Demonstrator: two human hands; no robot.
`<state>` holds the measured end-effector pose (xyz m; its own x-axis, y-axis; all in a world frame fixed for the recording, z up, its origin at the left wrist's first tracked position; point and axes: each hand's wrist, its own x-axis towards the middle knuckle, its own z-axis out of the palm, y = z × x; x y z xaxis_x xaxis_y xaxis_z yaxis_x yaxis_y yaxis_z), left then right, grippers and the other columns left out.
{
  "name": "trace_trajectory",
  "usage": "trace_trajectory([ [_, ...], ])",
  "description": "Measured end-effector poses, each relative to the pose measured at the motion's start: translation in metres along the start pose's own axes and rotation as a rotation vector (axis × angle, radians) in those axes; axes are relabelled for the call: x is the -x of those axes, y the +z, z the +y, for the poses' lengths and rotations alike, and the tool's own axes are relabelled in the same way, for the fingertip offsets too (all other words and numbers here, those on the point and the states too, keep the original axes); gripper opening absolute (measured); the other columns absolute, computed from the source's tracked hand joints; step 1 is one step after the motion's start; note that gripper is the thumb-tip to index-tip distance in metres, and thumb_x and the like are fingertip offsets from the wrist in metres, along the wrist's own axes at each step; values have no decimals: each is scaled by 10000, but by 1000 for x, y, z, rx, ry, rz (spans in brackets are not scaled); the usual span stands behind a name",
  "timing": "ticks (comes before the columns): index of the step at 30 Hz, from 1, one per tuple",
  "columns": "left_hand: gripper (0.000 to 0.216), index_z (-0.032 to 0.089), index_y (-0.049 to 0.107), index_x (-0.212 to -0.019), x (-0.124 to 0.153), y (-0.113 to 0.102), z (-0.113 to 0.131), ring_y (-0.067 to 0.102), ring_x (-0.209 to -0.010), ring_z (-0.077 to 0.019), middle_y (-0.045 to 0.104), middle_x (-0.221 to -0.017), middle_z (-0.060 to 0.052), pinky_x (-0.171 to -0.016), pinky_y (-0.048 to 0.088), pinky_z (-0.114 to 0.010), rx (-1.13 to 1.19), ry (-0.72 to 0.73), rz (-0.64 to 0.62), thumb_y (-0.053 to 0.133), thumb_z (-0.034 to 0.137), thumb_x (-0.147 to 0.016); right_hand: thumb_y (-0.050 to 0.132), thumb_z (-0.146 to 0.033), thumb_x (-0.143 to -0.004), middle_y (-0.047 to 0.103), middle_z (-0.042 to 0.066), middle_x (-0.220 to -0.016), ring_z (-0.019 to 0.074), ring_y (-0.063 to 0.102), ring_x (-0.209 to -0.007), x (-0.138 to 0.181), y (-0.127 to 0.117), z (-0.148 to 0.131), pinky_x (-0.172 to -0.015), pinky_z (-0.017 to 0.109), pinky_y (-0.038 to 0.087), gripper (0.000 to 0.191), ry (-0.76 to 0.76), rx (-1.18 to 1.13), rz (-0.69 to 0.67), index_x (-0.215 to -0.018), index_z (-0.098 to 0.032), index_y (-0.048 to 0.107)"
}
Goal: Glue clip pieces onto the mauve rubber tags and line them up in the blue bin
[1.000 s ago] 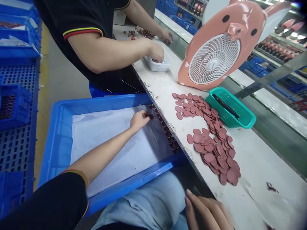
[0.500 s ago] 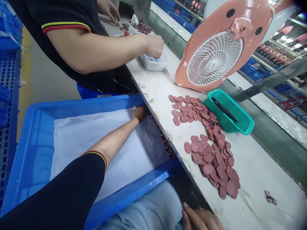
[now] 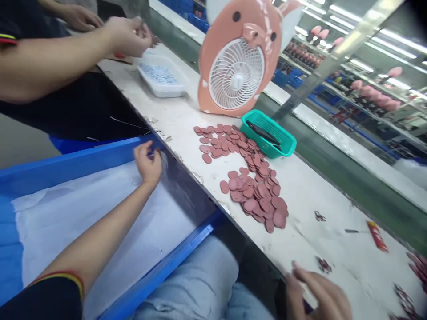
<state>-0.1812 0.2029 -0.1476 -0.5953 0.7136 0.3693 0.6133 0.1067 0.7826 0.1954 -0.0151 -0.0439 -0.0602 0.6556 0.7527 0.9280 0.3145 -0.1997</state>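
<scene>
The table (image 3: 300, 195) lies right of the left fingers, the bin (image 3: 83, 166) around and beneath them, lined with a sheet (image 3: 150, 235). The left arm stretches forward, putting the left hand (image 3: 148, 164) near the bin's far corner, fingers loosely curled, thumb and fingertips apart; contact with the wall is unclear. The right hand (image 3: 322, 295) sits low by the table's edge, cut off below; blur obscures whether its fingers grip anything. Discs (image 3: 263, 200) lie between both hands' fingers. Just beyond the right fingertips lies a blurred, dark piece (image 3: 323, 265).
</scene>
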Motion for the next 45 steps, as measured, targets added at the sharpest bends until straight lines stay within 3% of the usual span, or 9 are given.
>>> trace_trajectory([
  [4,530,139,416,-1433,44,-29,39,324,-1436,-356,376,-1515,-224,-1124,326,-572,172,367,108,436,447,-1002,817,-364,-769,617,163,-1214,317,649,-1051,-17,-10,33,-913,539,541,658,425,-51,227,-1340,-137,583],
  [8,486,302,675,-1254,83,-43,83,602,-1236,-297,707,-1298,-62,-1166,310,-479,212,785,-337,737,521,-825,787,-595,-704,458,217,-1447,390,472,-1324,-39,1,60,-1063,610,428,1044,667,-85,-15,-1523,-130,337],
  [12,365,340,725,-1218,99,-49,100,655,-1180,-271,762,-1252,-39,-1171,277,-461,205,879,-547,738,443,-868,765,-611,-654,625,192,-1172,420,512,-1171,-54,16,80,-1016,658,378,857,741,-45,-208,-1317,-111,554],
  [16,171,338,788,-1042,103,-54,102,666,-1158,-244,791,-1182,-22,-1143,305,-437,224,796,-594,647,335,-945,679,-538,-734,659,171,-1029,388,548,-1059,-59,19,86,-986,651,365,603,735,-97,-173,-1171,-125,625],
  [21,103,316,799,-881,115,-67,116,713,-1022,-240,828,-1014,-18,-1118,344,-440,333,572,-618,696,323,-893,610,-584,-837,630,123,-1191,267,625,-1031,-53,4,53,-830,421,539,553,665,-329,-41,-1238,-207,561],
  [26,224,217,736,-960,162,-98,148,741,-882,-243,813,-942,-82,-864,543,-383,529,166,-613,599,394,-954,537,-516,-954,621,6,-892,146,593,-614,-23,-16,-10,-441,226,443,474,758,-988,-103,-1355,-307,396],
  [29,242,205,734,-886,189,-114,166,736,-757,-201,806,-850,-63,-684,560,-285,671,-139,-783,646,427,-922,659,-409,-911,595,-37,-807,97,509,-555,-9,-20,-39,-465,198,425,468,858,-1122,-257,-1302,-280,436],
  [33,255,225,765,-753,213,-122,179,701,-780,-169,782,-805,-26,-701,543,-223,843,-645,-957,850,464,-724,788,-324,-790,618,-42,-807,111,565,-643,-3,-20,-52,-579,227,485,478,885,-1185,-370,-1169,-256,505],
  [45,256,246,788,-898,240,-111,172,648,-723,-176,704,-771,-30,-691,552,-292,1171,-482,-1327,827,468,-775,764,-483,-789,550,-77,-672,62,416,-455,12,-24,-46,-397,166,332,519,1064,-1478,-531,-1127,-256,442],
])
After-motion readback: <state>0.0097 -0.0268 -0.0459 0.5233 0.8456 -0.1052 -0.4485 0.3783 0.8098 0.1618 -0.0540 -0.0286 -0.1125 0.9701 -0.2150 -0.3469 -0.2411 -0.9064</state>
